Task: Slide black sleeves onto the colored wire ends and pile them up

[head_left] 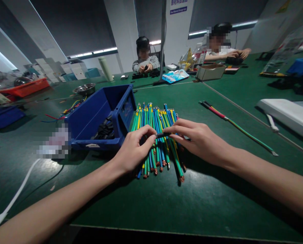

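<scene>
A short black tube-like piece (162, 135) is pinched at both ends, level, above a bundle of cut wires. The fingertips of my left hand (134, 145) close on its left end, near the blue bin. My right hand (196, 139) grips the other end between thumb and fingers. Under both hands lie several green, yellow and blue wires (151, 118), side by side, with ring lugs at the far ends and bare copper at the near ends. My fingers hide part of the bundle. One joined green-and-yellow cable (248, 133) with a red and black sleeve lies apart on the right.
The blue bin (85, 112) left of the wires holds black pieces (104, 128). A white cable (21, 189) runs along the left. At the right stands a white device (288, 115); a cardboard box (210, 72) and a metal pole (162, 44) are farther back. Two people work across the table.
</scene>
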`<state>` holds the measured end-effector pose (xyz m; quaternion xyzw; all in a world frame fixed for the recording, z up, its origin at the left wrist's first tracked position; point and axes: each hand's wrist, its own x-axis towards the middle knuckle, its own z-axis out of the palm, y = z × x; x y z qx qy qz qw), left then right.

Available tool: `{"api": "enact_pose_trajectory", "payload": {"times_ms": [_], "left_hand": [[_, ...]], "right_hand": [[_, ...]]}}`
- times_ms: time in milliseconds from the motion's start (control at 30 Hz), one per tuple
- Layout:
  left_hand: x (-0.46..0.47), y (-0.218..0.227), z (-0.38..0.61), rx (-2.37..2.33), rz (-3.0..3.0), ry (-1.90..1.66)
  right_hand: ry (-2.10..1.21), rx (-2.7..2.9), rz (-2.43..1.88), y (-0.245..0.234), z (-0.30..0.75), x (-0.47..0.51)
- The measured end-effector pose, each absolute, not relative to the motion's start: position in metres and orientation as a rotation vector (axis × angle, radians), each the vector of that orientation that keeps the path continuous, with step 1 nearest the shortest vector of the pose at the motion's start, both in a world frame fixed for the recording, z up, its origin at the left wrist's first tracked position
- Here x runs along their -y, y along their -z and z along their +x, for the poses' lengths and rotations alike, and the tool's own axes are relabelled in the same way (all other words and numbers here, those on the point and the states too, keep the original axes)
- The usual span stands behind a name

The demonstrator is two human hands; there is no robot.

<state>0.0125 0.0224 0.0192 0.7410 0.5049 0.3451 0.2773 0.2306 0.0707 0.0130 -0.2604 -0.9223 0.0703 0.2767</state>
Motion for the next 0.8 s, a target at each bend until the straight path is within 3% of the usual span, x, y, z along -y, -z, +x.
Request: {"api": "enact_pose_trajectory", "payload": {"times_ms": [800], "left_hand": [[-0.0212,-0.0188,0.0132,-1.396,2.062,-0.943]], "right_hand": [[-0.105,2.410,-0.671,-0.0109,0.2306,-0.0729]]}}
